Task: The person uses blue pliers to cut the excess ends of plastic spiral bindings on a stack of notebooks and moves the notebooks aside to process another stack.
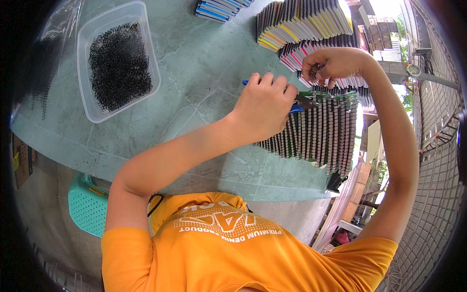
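Note:
My left hand (265,107) is wrapped round blue-handled pliers (296,109), whose dark jaws point right over the bindings. Below and right of it lies a row of spiral-bound notebooks (316,131) with dark coils up and bits of green cover showing. Just beyond the pliers' jaws, my right hand (338,64) is bent at the wrist over the far end of that row. Its curled fingers pinch a small dark coil piece (315,71). The fingertips partly hide the coil, and my left hand covers most of the pliers' handles.
A clear plastic tub (158,78) full of black coil pieces (119,65) stands at the far left, beside a clear bag of long black coils (46,63). Notebook stacks with yellow edges (304,24) and blue covers (221,9) lie at the back. A turquoise stool (87,204) stands below the table.

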Tool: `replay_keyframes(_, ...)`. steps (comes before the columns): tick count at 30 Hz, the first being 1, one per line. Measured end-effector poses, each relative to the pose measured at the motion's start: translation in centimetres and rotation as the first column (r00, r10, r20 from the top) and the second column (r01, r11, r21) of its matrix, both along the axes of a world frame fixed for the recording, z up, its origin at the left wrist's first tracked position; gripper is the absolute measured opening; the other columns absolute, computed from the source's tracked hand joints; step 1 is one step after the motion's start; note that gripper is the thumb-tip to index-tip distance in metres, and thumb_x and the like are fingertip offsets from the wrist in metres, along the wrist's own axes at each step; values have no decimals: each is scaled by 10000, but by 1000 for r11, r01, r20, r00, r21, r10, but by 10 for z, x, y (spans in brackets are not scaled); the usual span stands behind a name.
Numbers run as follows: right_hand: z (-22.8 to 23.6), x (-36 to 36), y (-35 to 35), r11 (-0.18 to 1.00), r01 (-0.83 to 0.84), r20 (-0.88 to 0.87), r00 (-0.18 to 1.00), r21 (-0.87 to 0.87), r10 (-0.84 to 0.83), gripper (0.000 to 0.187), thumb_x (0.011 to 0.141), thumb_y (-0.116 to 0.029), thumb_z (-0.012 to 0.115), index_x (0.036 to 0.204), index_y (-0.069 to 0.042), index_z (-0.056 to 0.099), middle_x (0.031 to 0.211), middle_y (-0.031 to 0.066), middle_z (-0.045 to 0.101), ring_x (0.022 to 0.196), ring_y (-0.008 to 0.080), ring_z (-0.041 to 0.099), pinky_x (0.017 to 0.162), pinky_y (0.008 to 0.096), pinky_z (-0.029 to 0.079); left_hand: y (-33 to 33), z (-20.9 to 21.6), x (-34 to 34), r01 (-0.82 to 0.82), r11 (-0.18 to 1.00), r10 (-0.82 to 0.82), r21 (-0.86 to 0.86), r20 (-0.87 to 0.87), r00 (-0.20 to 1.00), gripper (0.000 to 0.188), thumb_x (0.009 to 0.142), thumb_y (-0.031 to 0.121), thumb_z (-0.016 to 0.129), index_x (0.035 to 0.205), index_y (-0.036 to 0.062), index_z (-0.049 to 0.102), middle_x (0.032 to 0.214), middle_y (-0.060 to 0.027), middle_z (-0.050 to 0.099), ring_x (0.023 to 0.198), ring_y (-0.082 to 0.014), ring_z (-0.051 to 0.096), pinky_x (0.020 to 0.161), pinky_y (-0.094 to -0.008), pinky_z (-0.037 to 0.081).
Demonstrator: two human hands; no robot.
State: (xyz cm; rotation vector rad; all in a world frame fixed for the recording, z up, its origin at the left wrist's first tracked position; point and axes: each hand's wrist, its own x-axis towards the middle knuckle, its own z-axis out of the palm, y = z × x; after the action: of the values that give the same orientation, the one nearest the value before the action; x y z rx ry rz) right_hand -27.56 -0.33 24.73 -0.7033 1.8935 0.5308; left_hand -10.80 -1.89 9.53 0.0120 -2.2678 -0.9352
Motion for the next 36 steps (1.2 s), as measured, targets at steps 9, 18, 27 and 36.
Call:
replay_keyframes(9, -12, 20, 5, 948, -298, 15, 954, 111, 298, 143, 711, -115, 603, 828, -36, 626, 765, 50, 601, 723, 144, 558, 668, 289, 451, 4, 1, -7, 74, 995, -68, -71, 86, 994, 246, 611, 91, 622, 841, 38, 555, 779, -93, 531, 754, -262, 539, 666, -368, 417)
replay_keyframes(18, -25, 8, 10, 974, -226, 172, 960, -3, 223, 173, 647, -61, 700, 799, -14, 631, 714, 54, 615, 708, 168, 584, 696, 292, 435, 6, -12, -9, 107, 984, -115, 140, 50, 992, 266, 612, 92, 638, 861, 49, 556, 789, -115, 540, 747, -284, 560, 656, -396, 452)
replay_keyframes(27, -13, 4, 5, 913, -328, 16, 940, -241, 342, 94, 626, 34, 623, 717, 20, 607, 688, 53, 599, 664, 134, 565, 627, 281, 456, -25, -38, 43, 88, 928, -198, 362, 277, 940, 286, 721, 212, 662, 916, 37, 548, 848, -139, 553, 796, -327, 553, 705, -412, 446)
replay_keyframes(36, -74, 88, -121, 667, -175, 119, 921, -724, 371, 209, 737, -98, 594, 920, 3, 591, 782, 58, 560, 737, 116, 550, 638, 259, 487, -19, -53, 87, 138, 893, -339, 428, 438, 833, 276, 767, 238, 615, 943, 37, 545, 882, -151, 557, 823, -329, 548, 714, -411, 436)
